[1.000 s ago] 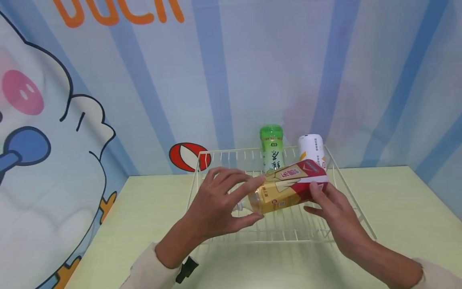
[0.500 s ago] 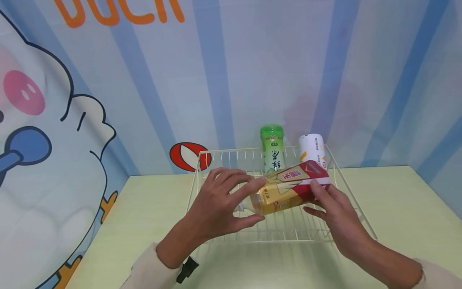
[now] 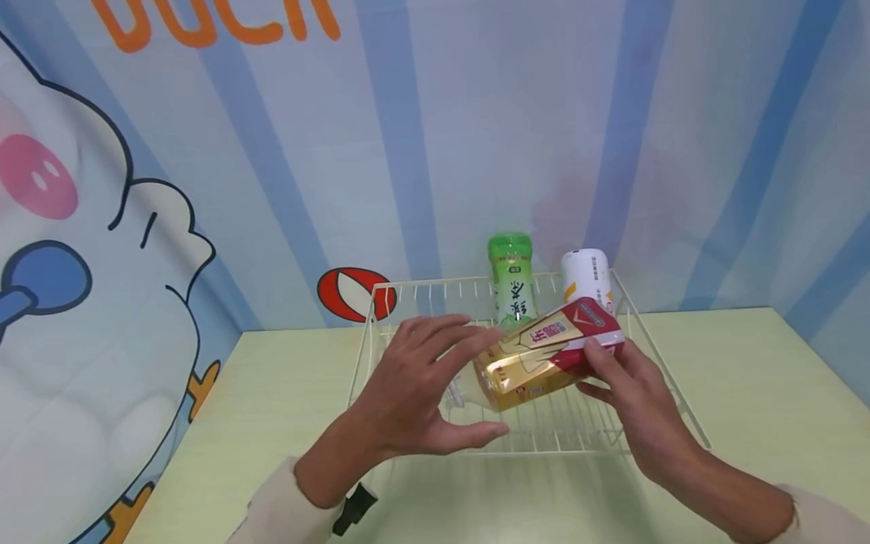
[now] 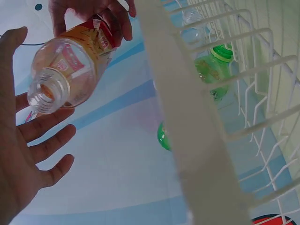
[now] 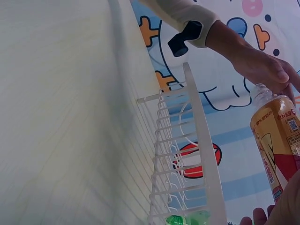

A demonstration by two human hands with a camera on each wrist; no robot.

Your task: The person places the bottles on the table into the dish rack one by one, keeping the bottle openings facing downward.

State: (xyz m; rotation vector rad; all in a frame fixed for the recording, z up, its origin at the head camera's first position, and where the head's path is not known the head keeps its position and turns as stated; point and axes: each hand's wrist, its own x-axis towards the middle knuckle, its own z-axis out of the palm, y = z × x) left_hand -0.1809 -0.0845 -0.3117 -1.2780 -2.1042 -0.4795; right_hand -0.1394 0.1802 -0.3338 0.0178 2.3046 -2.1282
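Observation:
A plastic drink bottle (image 3: 544, 355) with a gold and red label lies tilted above the wire rack, its neck toward the left. My right hand (image 3: 642, 412) grips it near the red base end. The left wrist view shows the bottle's bare, uncapped mouth (image 4: 44, 93). My left hand (image 3: 414, 397) is spread around the neck and shoulder, thumb apart from the bottle; whether its fingertips touch the bottle I cannot tell. Behind, a green-capped bottle (image 3: 513, 276) and a white cylindrical container (image 3: 587, 273) stand at the rack's back.
The white wire rack (image 3: 435, 282) sits on a pale green table (image 3: 285, 385), below both hands. A striped blue cartoon backdrop (image 3: 462, 151) rises behind the table. A black device (image 3: 355, 508) is fixed at the left cuff.
My left thumb has moved down, away from the bottle, and the left fingers have spread wider. The bottle has tilted slightly, its neck end lower, still in my right hand.

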